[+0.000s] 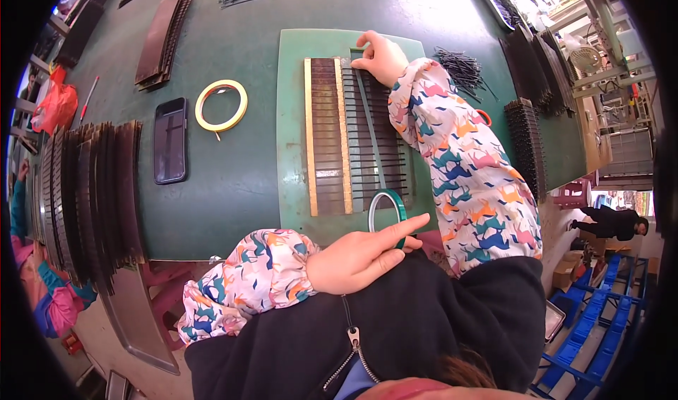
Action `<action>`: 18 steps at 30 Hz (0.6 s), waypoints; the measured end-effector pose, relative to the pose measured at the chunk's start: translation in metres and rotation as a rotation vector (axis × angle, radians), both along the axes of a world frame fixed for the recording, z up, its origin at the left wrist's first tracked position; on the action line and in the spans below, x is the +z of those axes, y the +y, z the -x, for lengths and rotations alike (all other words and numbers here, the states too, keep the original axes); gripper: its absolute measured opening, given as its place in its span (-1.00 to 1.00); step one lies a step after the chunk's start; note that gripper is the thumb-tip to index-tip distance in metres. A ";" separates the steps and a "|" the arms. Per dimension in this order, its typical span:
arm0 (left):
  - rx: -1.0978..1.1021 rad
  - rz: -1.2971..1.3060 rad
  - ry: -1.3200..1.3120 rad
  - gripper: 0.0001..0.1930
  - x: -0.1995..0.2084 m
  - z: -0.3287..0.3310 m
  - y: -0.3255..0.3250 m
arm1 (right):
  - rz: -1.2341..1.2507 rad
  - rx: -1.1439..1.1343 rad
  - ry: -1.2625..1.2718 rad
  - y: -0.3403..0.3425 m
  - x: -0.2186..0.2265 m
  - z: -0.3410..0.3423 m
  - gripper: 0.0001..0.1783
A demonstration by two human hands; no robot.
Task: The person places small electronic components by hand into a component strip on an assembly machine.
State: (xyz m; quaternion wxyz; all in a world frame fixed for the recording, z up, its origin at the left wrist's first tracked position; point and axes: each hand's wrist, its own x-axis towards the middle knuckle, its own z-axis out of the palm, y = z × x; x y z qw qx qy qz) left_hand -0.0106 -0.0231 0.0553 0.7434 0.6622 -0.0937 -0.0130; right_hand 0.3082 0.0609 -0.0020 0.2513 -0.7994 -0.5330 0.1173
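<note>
My left hand (346, 262) is closed around a roll of green tape (401, 213) near the table's front edge. From it a length of green tape (370, 124) stretches away from me over a dark panel with thin black rods (387, 135). At the far end of the tape, my right hand (383, 57) pinches it between thumb and fingers. Left of the tape lies a brown slatted panel (327, 132), edged along both long sides by yellow strips (311, 167). Both panels rest on a light green board (291, 117).
Left of the board lie a yellow tape roll (200, 106) and a phone (170, 146). Stacks of dark panels (92, 195) stand at the left edge, more (526, 128) at the right. Bundles of black rods (458, 72) lie beyond my right forearm. A person (614, 221) is at far right.
</note>
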 end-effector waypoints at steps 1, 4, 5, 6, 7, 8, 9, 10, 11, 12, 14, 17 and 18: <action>-0.004 0.000 -0.001 -0.43 0.000 -0.001 0.001 | -0.009 0.007 0.026 -0.002 0.003 -0.002 -0.67; -0.007 0.004 -0.003 -0.43 0.000 0.000 0.002 | -0.025 0.027 0.077 -0.006 0.007 0.000 -0.58; -0.009 0.016 0.006 -0.43 0.000 0.000 0.003 | -0.022 0.031 0.047 -0.007 0.006 0.002 -0.55; -0.011 0.028 0.015 -0.44 0.000 0.000 0.003 | -0.020 0.035 0.017 -0.008 0.005 0.004 -0.52; -0.013 0.038 0.024 -0.44 -0.001 0.000 0.003 | -0.019 0.039 -0.013 -0.009 0.005 0.006 -0.48; -0.014 0.040 0.022 -0.44 -0.001 -0.001 0.003 | -0.017 0.038 -0.015 -0.011 0.006 0.006 -0.48; 0.007 0.041 0.000 -0.44 -0.003 -0.001 0.001 | 0.002 0.046 -0.016 -0.013 0.009 0.007 -0.50; 0.027 0.042 -0.022 -0.44 -0.005 -0.001 -0.001 | 0.022 0.054 -0.016 -0.016 0.011 0.008 -0.53; 0.047 0.043 -0.044 -0.44 -0.006 -0.001 -0.001 | 0.041 0.061 -0.017 -0.018 0.013 0.010 -0.55; 0.045 0.044 -0.048 -0.44 -0.006 -0.002 0.000 | 0.042 0.059 -0.021 -0.021 0.012 0.012 -0.55; -0.008 0.063 0.012 -0.45 -0.004 -0.001 0.003 | -0.072 0.100 -0.339 -0.028 0.005 0.020 -0.60; -0.017 0.066 0.032 -0.45 -0.005 -0.001 0.004 | -0.003 0.169 -0.514 -0.042 0.011 0.040 -0.61; -0.025 0.049 0.026 -0.45 -0.004 0.000 0.006 | 0.118 0.187 -0.527 -0.050 0.017 0.047 -0.59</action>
